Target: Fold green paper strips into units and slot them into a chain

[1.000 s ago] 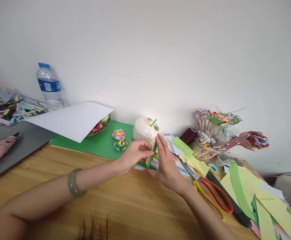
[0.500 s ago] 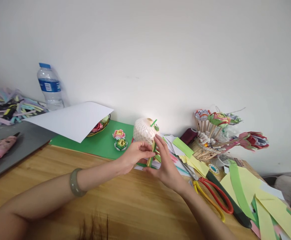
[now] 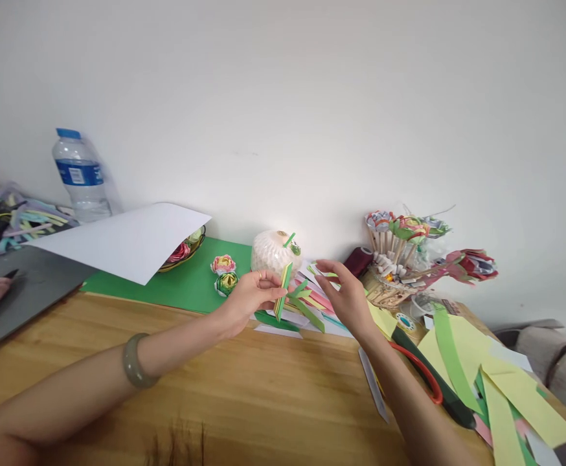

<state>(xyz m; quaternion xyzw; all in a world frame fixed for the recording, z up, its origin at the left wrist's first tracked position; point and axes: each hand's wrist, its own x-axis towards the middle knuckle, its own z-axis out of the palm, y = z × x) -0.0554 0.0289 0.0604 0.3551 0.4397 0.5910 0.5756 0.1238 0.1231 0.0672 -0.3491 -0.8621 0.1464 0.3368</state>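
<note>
My left hand point(image 3: 250, 299) pinches a narrow folded stack of green and yellow paper point(image 3: 283, 292) between thumb and fingers, held upright over the table. Apart from it, to the right, my right hand point(image 3: 346, 294) hangs with fingers spread and nothing in them. Below and between the hands lie loose green and pink paper strips point(image 3: 315, 299). Behind the left hand stands a white, textured round object point(image 3: 269, 249) with a green piece poking from its top. Two small folded paper flowers, a pink one point(image 3: 223, 264) and a green one point(image 3: 225, 283), sit left of it on green paper point(image 3: 186, 294).
A white sheet point(image 3: 127, 239) covers part of a flower basket point(image 3: 190, 249). Behind it stands a water bottle point(image 3: 79, 175). Right are a basket of paper flowers point(image 3: 392, 285), red-handled scissors point(image 3: 421, 369) partly behind my forearm, and yellow paper pieces point(image 3: 530, 401).
My right hand has let go of the folded paper stack and moved right, its fingers opening. My left hand still holds the stack. The whole view has shifted slightly.
</note>
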